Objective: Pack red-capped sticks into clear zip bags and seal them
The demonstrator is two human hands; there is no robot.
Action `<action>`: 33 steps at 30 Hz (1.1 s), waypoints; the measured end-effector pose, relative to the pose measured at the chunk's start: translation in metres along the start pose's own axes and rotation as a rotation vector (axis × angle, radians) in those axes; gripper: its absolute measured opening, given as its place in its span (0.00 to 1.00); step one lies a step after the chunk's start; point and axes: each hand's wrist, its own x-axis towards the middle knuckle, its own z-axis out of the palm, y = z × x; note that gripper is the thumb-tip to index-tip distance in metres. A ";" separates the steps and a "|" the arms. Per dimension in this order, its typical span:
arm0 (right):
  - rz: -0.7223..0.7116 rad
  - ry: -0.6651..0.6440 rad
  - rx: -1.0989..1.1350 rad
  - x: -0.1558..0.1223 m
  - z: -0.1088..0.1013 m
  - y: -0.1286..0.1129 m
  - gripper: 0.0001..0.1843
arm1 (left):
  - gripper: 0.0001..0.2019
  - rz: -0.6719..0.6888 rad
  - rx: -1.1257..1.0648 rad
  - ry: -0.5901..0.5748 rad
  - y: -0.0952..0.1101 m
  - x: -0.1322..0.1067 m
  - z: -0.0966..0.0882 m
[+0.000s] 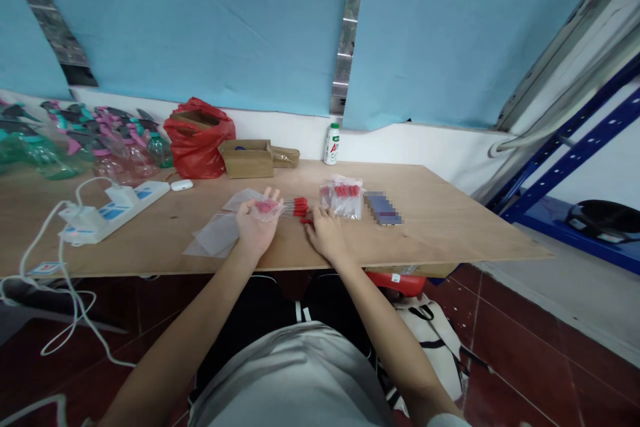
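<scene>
My left hand is turned palm up, holding a small clear plastic bag with something pinkish-red showing through it. Several thin pieces with red ends lie on the table between my hands, the red ends pointing right. My right hand rests palm down just right of them, fingers curled at a small red-ended piece that is mostly hidden. Flat clear bags are spread beneath and left of my left hand. Beyond my right hand lie filled clear bags with red-ended pieces inside.
A phone lies to the right. Behind are a cardboard box, a red plastic bag and a white bottle. A power strip with cables and several spray bottles occupy the left. The table's front edge is near my forearms.
</scene>
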 end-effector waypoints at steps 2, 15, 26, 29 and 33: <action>-0.007 0.008 0.010 0.002 0.003 0.003 0.14 | 0.20 -0.023 0.015 0.016 0.000 0.001 -0.001; -0.122 0.498 0.683 0.001 -0.003 0.007 0.06 | 0.23 0.030 -0.083 0.031 0.003 0.007 -0.007; -0.387 0.359 0.761 -0.008 -0.008 -0.001 0.08 | 0.20 0.037 -0.062 -0.043 0.000 0.003 -0.005; -0.437 0.278 0.745 -0.008 -0.007 -0.001 0.09 | 0.19 0.033 -0.022 -0.083 -0.002 -0.002 -0.003; -0.443 0.207 0.732 -0.007 -0.004 -0.001 0.10 | 0.24 0.005 0.071 -0.160 -0.008 -0.009 0.001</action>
